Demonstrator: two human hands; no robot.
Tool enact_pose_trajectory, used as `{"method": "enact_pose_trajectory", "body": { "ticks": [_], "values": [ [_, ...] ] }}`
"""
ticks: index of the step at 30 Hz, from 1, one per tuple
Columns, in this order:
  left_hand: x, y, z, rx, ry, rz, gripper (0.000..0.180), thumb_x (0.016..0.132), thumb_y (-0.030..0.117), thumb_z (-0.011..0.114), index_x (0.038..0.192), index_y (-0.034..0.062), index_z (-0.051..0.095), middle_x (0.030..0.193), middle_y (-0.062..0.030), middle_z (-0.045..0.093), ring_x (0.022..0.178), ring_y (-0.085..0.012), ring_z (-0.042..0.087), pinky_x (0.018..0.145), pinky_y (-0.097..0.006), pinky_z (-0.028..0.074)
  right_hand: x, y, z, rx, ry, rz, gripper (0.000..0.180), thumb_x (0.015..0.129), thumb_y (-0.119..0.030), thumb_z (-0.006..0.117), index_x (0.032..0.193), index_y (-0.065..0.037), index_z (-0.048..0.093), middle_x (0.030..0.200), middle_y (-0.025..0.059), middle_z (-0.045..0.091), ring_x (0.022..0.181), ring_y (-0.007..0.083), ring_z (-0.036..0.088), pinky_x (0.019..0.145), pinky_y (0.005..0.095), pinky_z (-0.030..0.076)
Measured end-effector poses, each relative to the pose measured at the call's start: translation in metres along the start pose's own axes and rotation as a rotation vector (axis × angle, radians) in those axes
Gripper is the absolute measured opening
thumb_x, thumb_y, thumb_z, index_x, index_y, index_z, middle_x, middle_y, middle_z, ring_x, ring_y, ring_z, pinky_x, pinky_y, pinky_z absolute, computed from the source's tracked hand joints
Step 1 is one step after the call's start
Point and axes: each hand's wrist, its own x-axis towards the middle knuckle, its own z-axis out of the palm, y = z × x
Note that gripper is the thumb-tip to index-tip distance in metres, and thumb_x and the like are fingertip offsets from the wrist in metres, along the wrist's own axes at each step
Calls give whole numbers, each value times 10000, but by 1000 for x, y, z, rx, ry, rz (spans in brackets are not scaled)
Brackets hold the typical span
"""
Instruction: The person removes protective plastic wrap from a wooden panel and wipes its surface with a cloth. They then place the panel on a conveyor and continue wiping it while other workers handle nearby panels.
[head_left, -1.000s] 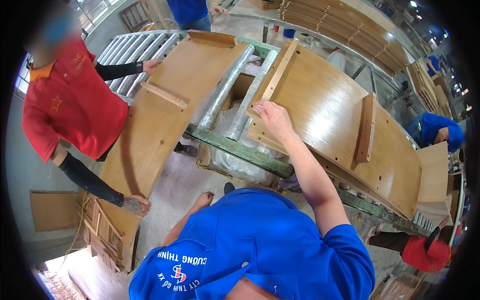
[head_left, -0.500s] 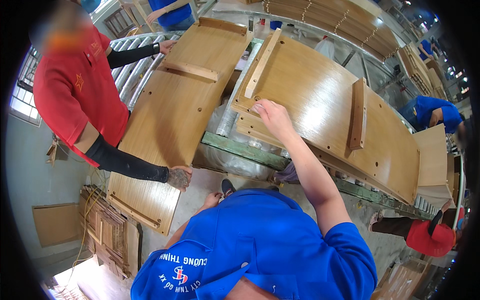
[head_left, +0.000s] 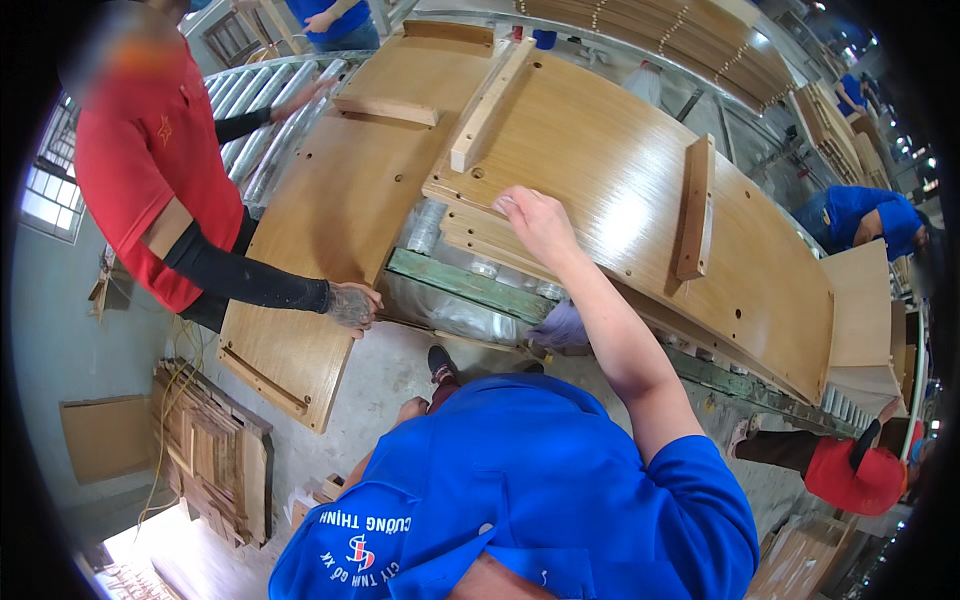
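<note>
My right hand (head_left: 540,228) is over the near left corner of a varnished wooden panel (head_left: 610,190), its fingers pinched together. Something small and whitish shows at the fingertips, too little to name. A pale wooden strip (head_left: 494,105) and a darker strip (head_left: 696,205) stand on this panel, which lies on a stack of similar boards (head_left: 500,240). Low beside my blue shirt is my left hand (head_left: 412,408), mostly hidden, its fingers unclear. To the left, a co-worker in red grips the near edge of another varnished panel (head_left: 350,200) with one hand (head_left: 354,304).
Metal rollers (head_left: 262,110) and a green frame rail (head_left: 470,285) run under the panels. A purple cloth (head_left: 560,326) hangs by the rail. Wooden frames (head_left: 215,450) lean at lower left. Other workers stand at the far side and right.
The right panel now appears closer to the left one, its corner farther left. My right hand keeps near that corner. The co-worker's far hand has moved off the left panel, over the rollers.
</note>
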Motion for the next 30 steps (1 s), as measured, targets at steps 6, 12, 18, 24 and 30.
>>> {"method": "enact_pose_trajectory", "body": {
  "ticks": [6, 12, 18, 24, 30],
  "values": [
    [-6, 5, 21, 30, 4, 50, 310, 794, 243, 438, 913, 50, 649, 983, -169, 618, 941, -343, 570, 816, -411, 446, -39, 19, -36, 7, 89, 12, 148, 852, -192, 535, 881, -51, 570, 812, 152, 620, 773, 333, 592, 668, 405, 473],
    [-2, 27, 38, 43, 57, -19, 307, 811, 239, 424, 924, 55, 641, 969, -181, 617, 930, -352, 573, 826, -423, 441, -84, 39, -73, -32, 99, 125, 141, 856, -179, 536, 889, -49, 578, 835, 142, 623, 810, 318, 594, 692, 388, 474],
    [6, 36, 42, 47, 149, -28, 292, 839, 229, 432, 936, 44, 636, 941, -199, 620, 917, -360, 576, 827, -425, 441, -129, 51, -107, -68, 154, 200, 138, 869, -140, 521, 921, -34, 592, 822, 152, 626, 773, 302, 612, 678, 357, 481],
    [17, 37, 26, 38, 7, 91, 297, 850, 233, 433, 952, 44, 638, 956, -201, 618, 921, -364, 574, 829, -418, 442, -149, 53, -118, -71, 209, 288, 145, 869, -152, 522, 915, -32, 588, 826, 161, 620, 781, 315, 602, 682, 371, 473],
    [30, 35, 5, 137, -38, 206, 304, 850, 224, 422, 937, 30, 639, 957, -202, 618, 946, -364, 562, 844, -426, 428, -148, 48, -114, -129, 251, 283, 161, 865, -179, 522, 862, -26, 570, 805, 157, 603, 770, 340, 580, 665, 408, 458]
  ]
}}
